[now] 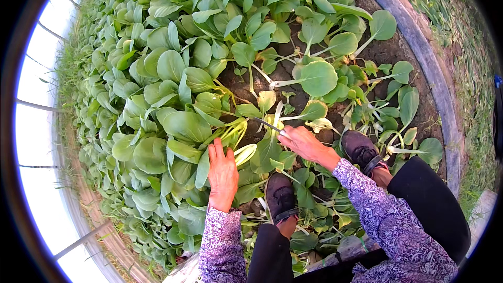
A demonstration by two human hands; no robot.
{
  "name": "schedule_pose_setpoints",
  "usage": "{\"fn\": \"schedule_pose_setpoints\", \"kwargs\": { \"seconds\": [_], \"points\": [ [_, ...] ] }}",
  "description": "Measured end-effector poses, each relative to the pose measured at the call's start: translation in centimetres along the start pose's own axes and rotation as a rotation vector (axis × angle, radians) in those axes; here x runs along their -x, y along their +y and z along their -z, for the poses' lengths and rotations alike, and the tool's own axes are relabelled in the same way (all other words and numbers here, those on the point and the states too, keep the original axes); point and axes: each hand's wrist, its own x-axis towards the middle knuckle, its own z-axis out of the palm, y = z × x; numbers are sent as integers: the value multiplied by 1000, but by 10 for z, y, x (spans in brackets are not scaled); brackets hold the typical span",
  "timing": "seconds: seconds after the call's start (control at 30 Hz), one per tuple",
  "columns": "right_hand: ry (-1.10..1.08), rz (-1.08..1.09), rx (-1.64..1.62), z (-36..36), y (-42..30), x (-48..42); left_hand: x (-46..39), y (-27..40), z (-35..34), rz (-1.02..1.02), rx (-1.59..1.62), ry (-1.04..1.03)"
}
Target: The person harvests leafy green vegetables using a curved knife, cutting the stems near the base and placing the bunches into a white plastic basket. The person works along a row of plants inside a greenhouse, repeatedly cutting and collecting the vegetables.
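My left hand is among the bok choy leaves, its fingers pointing up the picture. It holds a bok choy whose pale stem base sticks out to the right of the fingers; my palm and thumb are hidden. Just beyond my fingertips, a rooted bok choy leans over with yellow-green stems exposed. In my right hand is a knife with a narrow dark blade. The blade points left, its tip close to a leaf above those stems. Most of the handle is inside my fist.
Dense standing bok choy fills the left. Loose leaves and trimmings lie on dark soil. My shoes stand among them. A grey bed edging curves along the right; pale greenhouse sheeting with ribs borders the left.
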Motion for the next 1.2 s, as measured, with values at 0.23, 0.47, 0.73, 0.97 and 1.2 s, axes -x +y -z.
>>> {"fn": "schedule_pose_setpoints", "kwargs": {
  "seconds": [0.23,0.47,0.73,0.97,1.2],
  "points": [
    [75,333,395,-20,19,-37,-6,28,17,-182,-69,174],
    [-81,292,191,-10,28,-58,-33,21,-16,-24,-217,-41],
    [-202,16,67,-24,30,-62,-25,14,-31,-10,-126,41],
    [-242,-50,70,11,20,-17,-17,8,-23,-79,-99,76],
    [-33,15,69,14,-8,-1,-3,33,0,-283,-171,31]
  ]
}}
